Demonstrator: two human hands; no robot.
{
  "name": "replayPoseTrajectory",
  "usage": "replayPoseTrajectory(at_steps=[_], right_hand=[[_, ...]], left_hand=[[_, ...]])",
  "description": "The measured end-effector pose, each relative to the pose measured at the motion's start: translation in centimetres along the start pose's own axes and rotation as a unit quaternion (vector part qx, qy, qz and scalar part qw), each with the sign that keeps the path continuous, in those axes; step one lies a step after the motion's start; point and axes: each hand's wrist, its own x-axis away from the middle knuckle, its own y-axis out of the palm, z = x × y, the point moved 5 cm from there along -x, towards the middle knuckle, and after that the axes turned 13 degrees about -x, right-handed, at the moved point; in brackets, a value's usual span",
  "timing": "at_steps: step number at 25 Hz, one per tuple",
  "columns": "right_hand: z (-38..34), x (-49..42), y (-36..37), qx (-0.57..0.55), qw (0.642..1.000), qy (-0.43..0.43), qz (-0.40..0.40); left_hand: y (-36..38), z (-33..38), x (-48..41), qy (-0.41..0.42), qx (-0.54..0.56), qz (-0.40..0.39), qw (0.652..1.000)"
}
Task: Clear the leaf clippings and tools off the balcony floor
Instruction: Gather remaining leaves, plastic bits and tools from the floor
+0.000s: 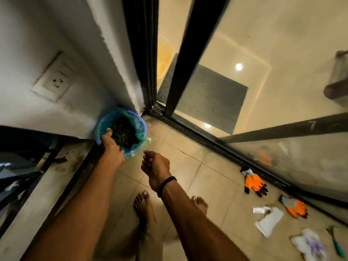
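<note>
Down in the corner where the white wall meets the black sliding-door frame was the blue bin (99, 133), lined with a green plastic bag (137, 123). The leaf clippings (125, 135) were a dark green heap inside it. My feed didn't show whether the bin was resting on the tiles or lifted off them, fwiw.

Left hand (113, 148) was on the near rim of the bin, fingers (109, 131) hooked over the edge and clamped onto it, with one fingertip right beside the clippings. Right hand (156, 166) hung just beside the bin, not touching it, back of the hand to the camera and fingers (146, 155) curled under. I honestly couldn't tell if anything was pinched in there. It had a black wristband (167, 183) on.

Two bare feet (143, 206) were planted on the beige tiled floor (188, 162) below the arms.

Everything else was well apart from the bin, strung out along the glass door track on the right:
- one orange-and-grey work glove (255, 182) near the track
- a second orange glove (295, 206) just past it
- torn white paper pieces (268, 220) beside that second glove
- a crumpled white and purple sheet (310, 243), too blurry to say paper or cloth
- a small green-handled tool (336, 244) at the frame edge, blades too blurred to name it

A wall socket (52, 81) sat on the wall above the bin, and a dark mat (211, 98) showed through the glass.
</note>
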Motion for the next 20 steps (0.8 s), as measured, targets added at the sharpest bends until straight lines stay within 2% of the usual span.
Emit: replayPoseTrajectory(at_steps=[4, 11, 15, 20], right_hand=[[-3.4, 1.4, -4.6, -0.063, 0.997, -0.025, 0.021], [-11.3, 4.7, -17.4, -0.206, 0.969, -0.115, 0.077], [-12.5, 6.0, -28.3, -0.293, 0.939, -0.138, 0.117], [-9.7, 7.1, -43.8, -0.377, 0.899, -0.135, 0.177]], left_hand=[[2.6, -3.2, 2.3, 0.002, -0.070, -0.007, 0.997], [10.8, -13.2, 9.9, 0.027, -0.251, -0.122, 0.960], [15.8, -20.6, 13.7, 0.069, -0.367, -0.177, 0.911], [19.9, -31.9, 18.4, 0.154, -0.530, -0.186, 0.813]])
